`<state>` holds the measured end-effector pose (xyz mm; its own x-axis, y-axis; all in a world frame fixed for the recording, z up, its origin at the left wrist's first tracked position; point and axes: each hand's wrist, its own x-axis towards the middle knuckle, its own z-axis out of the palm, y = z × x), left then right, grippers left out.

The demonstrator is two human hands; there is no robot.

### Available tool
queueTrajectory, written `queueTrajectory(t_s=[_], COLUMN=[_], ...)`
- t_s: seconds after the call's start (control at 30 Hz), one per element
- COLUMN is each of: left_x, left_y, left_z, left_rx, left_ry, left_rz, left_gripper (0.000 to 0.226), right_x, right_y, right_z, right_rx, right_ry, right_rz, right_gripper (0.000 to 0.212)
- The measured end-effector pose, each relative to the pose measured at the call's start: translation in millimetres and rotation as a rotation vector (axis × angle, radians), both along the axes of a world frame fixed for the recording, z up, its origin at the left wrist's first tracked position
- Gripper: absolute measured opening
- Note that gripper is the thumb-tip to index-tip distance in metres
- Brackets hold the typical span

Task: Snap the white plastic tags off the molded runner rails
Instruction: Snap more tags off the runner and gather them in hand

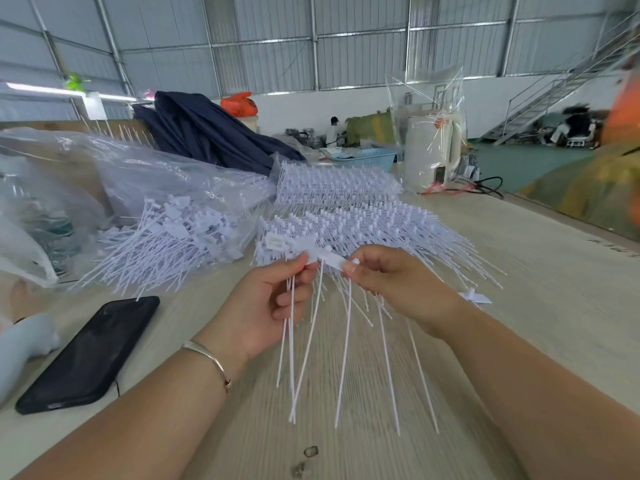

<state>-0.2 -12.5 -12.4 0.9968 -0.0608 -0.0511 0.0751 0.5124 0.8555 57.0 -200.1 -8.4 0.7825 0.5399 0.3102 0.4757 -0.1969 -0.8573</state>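
Both hands, left hand (273,299) & right hand (391,282), pinch tags (325,256); phone (90,351) left, runner stacks (346,216) behind.

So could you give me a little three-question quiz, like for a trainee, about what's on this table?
1. True or false: the left hand holds several thin white plastic tag tails.
2. Which side of the hands does the flat black phone lie on?
3. The loose heap of snapped-off white tags lies: A) on the clear plastic bag, B) in the pale blue basket.

Key: 1 true; 2 the left; 3 A.
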Motion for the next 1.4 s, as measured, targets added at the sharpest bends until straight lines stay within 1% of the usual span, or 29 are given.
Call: queueTrajectory(t_s=[0.1,0.17,0.3,0.4,0.43,0.5,0.57,0.63,0.7,0.77,0.83,0.93,1.0,1.07,1.1,1.13,1.2,1.27,1.3,1.37,1.4], left_x=[-1.4,-2.8,-4.6,-3.5,-3.1,-3.0,-4.1,-4.4,-4.6,-4.3,-4.9,-5.1,-5.5,-7.7,-9.5,-10.8,-9.8,-7.7,-6.6,-3.9,-2.2], left_y=[0.8,-0.9,-7.2,-9.7,-9.7,-9.7,-10.7,-11.2,-10.4,-7.9,-4.8,1.1,3.9,7.7,11.4,16.6,31.5,41.3,41.2,33.1,27.2], left_z=[-0.4,-1.4,-3.7,-4.9,-5.7,-6.7,-3.9,1.2,5.7,7.0,7.5,11.5,13.1,15.5,17.7,20.2,23.6,22.5,19.8,13.1,10.1], left_rx=[-0.063,-0.069,-0.074,-0.016,0.001,0.055,0.121,0.146,0.158,0.261,0.369,0.482,0.637,0.757,0.762,0.721,0.534,0.35,0.316,0.351,0.366], left_ry=[-0.014,-0.023,-0.053,-0.044,-0.033,-0.027,-0.057,-0.102,-0.133,-0.149,-0.154,-0.155,-0.151,-0.121,-0.104,-0.093,-0.076,-0.032,-0.015,-0.022,-0.034], left_rz=[-0.027,-0.05,-0.169,-0.196,-0.196,-0.177,-0.144,-0.096,-0.013,0.114,0.198,0.226,0.227,0.165,0.111,0.055,0.014,0.058,0.085,0.11,0.117], left_gripper=[0.01,0.011,0.033,0.037,0.035,0.024,0.019,0.02,0.017,0.016,0.017,0.017,0.016,0.016,0.017,0.019,0.023,0.023,0.022,0.021,0.026], right_x=[-3.9,-4.6,-6.8,-8.6,-8.5,-9.2,-10.5,-9.6,-6.0,-1.3,0.7,2.8,4.2,5.7,6.7,8.8,14.8,18.4,18.2,15.9,14.6], right_y=[4.1,5.6,10.2,10.2,9.8,9.0,9.2,7.7,3.3,-2.2,-5.5,-7.3,-7.8,-8.1,-9.2,-12.1,-21.1,-28.1,-28.0,-21.1,-16.5], right_z=[0.6,-0.5,-3.5,-2.6,-2.9,-3.8,-4.0,-1.6,2.9,6.5,8.4,8.9,9.1,8.9,9.5,10.6,13.6,14.6,14.0,10.5,8.6], right_rx=[0.102,0.111,0.124,0.16,0.158,0.155,0.167,0.188,0.241,0.296,0.312,0.256,0.178,0.079,0.055,0.06,0.122,0.175,0.18,0.154,0.142], right_ry=[0.055,0.07,0.11,0.129,0.129,0.136,0.158,0.188,0.228,0.264,0.276,0.275,0.257,0.249,0.254,0.259,0.269,0.269,0.255,0.22,0.211], right_rz=[0.077,0.095,0.154,0.191,0.192,0.186,0.188,0.175,0.133,0.084,0.068,0.059,0.052,0.046,0.033,0.007,-0.062,-0.064,-0.036,0.011,0.017], right_gripper=[0.021,0.018,0.011,0.011,0.015,0.023,0.026,0.024,0.017,0.009,0.008,0.009,0.006,0.006,0.007,0.008,0.011,0.008,0.007,0.012,0.013])
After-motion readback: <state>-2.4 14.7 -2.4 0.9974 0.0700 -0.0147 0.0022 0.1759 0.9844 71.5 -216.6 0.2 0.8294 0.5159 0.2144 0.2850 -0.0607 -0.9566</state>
